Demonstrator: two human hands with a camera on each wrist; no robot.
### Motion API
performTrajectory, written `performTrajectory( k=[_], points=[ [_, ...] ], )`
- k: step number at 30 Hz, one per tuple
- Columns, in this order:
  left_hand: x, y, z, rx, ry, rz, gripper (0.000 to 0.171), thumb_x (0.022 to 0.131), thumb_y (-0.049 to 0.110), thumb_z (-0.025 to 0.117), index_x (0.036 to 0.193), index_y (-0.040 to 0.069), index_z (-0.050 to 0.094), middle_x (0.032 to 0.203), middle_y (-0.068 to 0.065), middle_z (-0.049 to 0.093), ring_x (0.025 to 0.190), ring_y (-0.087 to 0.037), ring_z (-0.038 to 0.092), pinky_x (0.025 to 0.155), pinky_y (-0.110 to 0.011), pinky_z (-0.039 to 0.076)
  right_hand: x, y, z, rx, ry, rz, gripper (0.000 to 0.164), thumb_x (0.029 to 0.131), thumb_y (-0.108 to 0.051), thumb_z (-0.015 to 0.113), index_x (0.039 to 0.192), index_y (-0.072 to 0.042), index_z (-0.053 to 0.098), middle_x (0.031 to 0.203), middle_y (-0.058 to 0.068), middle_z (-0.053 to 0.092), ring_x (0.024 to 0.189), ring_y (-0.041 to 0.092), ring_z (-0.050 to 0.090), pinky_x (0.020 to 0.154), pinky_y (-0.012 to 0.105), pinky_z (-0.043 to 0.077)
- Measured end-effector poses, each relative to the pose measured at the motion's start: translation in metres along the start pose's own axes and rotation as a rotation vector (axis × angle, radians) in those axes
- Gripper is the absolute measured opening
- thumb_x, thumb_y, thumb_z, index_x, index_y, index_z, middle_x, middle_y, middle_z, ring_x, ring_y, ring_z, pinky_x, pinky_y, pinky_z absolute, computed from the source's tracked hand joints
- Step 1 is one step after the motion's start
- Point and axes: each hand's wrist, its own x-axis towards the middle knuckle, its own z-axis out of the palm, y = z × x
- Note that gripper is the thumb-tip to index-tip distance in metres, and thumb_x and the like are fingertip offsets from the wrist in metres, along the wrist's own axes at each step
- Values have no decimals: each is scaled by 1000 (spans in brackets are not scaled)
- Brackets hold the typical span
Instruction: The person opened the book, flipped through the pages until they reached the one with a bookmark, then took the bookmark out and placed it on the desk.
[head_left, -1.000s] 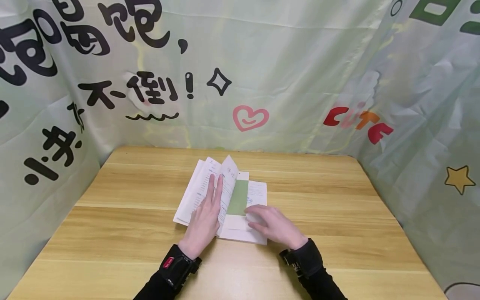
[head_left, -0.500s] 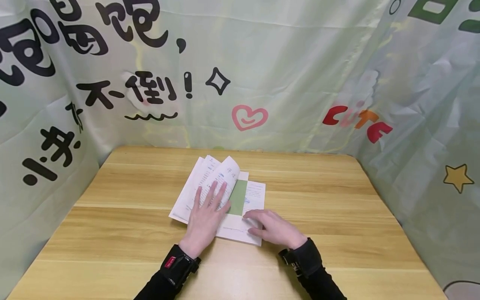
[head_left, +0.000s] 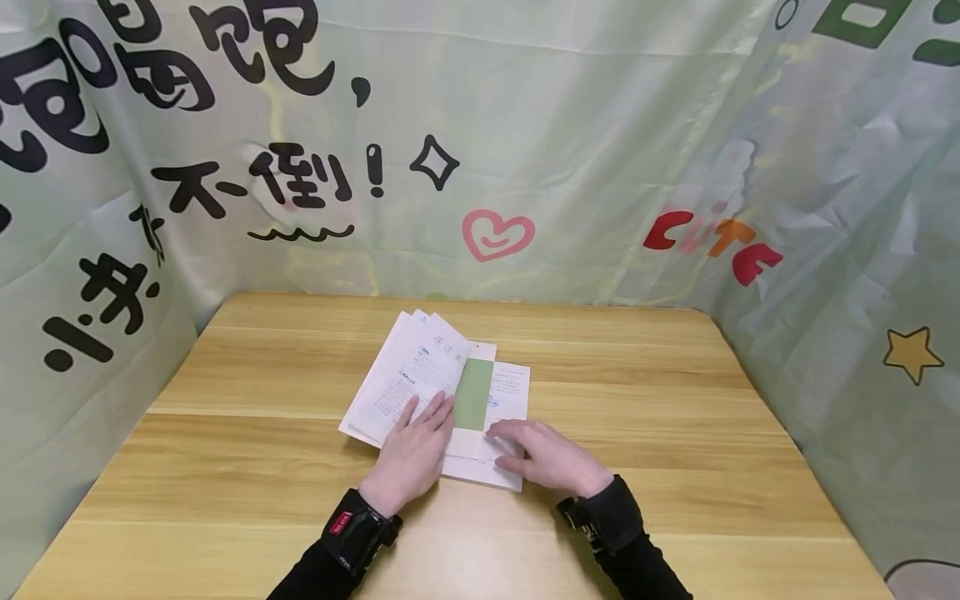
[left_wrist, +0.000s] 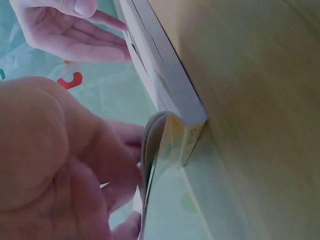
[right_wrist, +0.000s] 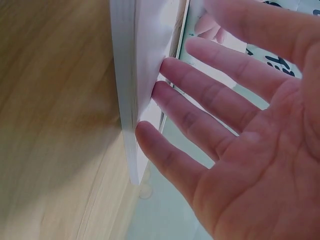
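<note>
An open paperback book (head_left: pixel 405 375) lies on the wooden table, its left-hand pages fanned and slightly raised. Against the right-hand page lies a white card with a green band (head_left: pixel 474 393). My left hand (head_left: pixel 415 457) rests flat on the lower part of the left pages, fingers spread and pointing up the page. In the left wrist view the book's spine (left_wrist: pixel 192 137) shows beside the curved cover. My right hand (head_left: pixel 547 454) touches the right-hand page with its fingertips, next to the card. The right wrist view shows these fingers (right_wrist: pixel 200 130) extended against the thick page block (right_wrist: pixel 125 90).
The wooden table (head_left: pixel 675 417) spreads around the book. A pale green cloth backdrop (head_left: pixel 585 150) with black lettering, a pink heart (head_left: pixel 498 236) and a yellow star (head_left: pixel 913 356) rises behind the table and along both sides.
My left hand has slid down the left pages, and the raised page has turned over to the left and lies flatter. My right hand has hardly moved.
</note>
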Motion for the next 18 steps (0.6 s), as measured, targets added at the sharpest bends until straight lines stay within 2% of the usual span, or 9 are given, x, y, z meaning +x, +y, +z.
performTrajectory(
  k=[5,9,13,18],
  points=[
    [-2,4,0,-48,-31,-72,55,92,32,56,135,-3,52,147,-16,42,136,-30,34,113,-54,23,0,0,0,4,-3,8,33,89,-15,65,120,-3,62,116,8,66,105,19,59,92,42,51],
    [-5,7,2,-75,-77,-127,68,91,48,55,138,-2,49,151,-21,32,138,-34,28,111,-59,21,-1,-1,0,8,-7,7,33,89,-15,65,120,-3,61,117,9,66,106,20,59,93,43,51],
    [-5,7,2,-109,-97,-156,70,90,51,56,139,1,48,152,-24,28,138,-38,25,108,-64,21,-1,-1,-1,15,-16,12,33,90,-15,64,121,-4,61,117,8,66,105,19,59,93,42,51],
    [-5,6,0,-150,-116,-149,66,90,49,57,139,5,50,153,-25,25,139,-39,22,107,-67,21,-1,-1,-1,17,-13,5,34,89,-14,65,121,-2,61,118,10,66,106,21,59,93,44,51]
  ],
)
